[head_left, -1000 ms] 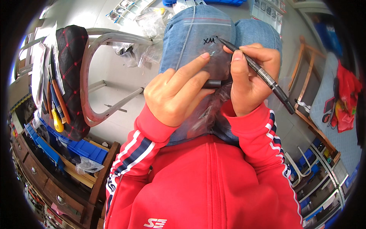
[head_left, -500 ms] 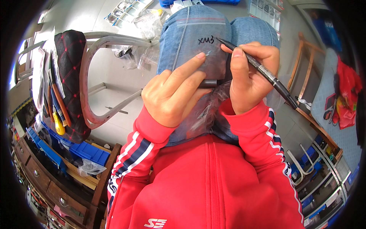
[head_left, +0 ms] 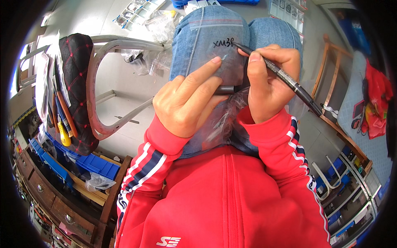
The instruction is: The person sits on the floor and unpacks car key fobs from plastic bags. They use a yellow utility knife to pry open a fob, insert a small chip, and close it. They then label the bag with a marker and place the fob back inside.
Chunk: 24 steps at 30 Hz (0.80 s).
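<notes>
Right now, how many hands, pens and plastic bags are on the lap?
Hands: 2, the left hand pressing the bag down and the right hand holding the pen
Black marker pens: 1
Clear plastic bags being written on: 1
Total: 4

Both forearms, in red sleeves with striped bands, come up from the lower edge and meet over the lap. The left hand (head_left: 186,105) lies palm down, fingers stretched forward and pressed flat, the index finger reaching farthest. The right hand (head_left: 271,84) is curled in a writing grip, thumb and index finger pinched together, wrist bent inward toward the left hand.
</notes>
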Tool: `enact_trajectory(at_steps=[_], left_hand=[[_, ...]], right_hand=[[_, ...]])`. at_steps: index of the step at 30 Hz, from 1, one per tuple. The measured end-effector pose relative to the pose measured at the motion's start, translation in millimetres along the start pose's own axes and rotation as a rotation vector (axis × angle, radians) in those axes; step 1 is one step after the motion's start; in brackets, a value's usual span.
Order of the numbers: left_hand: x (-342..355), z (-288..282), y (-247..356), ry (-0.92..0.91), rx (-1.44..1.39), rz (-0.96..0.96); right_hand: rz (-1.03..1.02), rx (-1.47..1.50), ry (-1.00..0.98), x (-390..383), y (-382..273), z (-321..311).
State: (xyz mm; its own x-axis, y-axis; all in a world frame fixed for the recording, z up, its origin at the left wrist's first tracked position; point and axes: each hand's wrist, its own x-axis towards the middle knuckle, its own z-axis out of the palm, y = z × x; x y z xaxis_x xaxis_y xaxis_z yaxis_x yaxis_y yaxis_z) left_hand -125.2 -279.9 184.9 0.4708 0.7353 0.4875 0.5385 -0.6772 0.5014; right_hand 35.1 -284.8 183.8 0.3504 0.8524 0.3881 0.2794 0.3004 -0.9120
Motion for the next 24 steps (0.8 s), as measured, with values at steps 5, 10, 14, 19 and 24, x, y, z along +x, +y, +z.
enact_trajectory(at_steps=[5,10,14,19,24], left_hand=[[1,-1,0,-0.006,-0.021,-0.014],[7,-9,0,0.090,-0.241,-0.066],[5,-23,11,0.057,-0.330,-0.159],[0,-32,22,0.089,-0.398,-0.156],[-9,-51,26,-0.021,-0.607,-0.261]], right_hand=[[-0.165,0.112,0.031,7,-6,-2],[-0.048,0.208,-0.087,11,-47,-18],[0.047,0.248,-0.166,5,-67,-22],[0.052,0.208,-0.163,-5,-72,-13],[0.256,0.205,-0.460,-8,-90,-16]])
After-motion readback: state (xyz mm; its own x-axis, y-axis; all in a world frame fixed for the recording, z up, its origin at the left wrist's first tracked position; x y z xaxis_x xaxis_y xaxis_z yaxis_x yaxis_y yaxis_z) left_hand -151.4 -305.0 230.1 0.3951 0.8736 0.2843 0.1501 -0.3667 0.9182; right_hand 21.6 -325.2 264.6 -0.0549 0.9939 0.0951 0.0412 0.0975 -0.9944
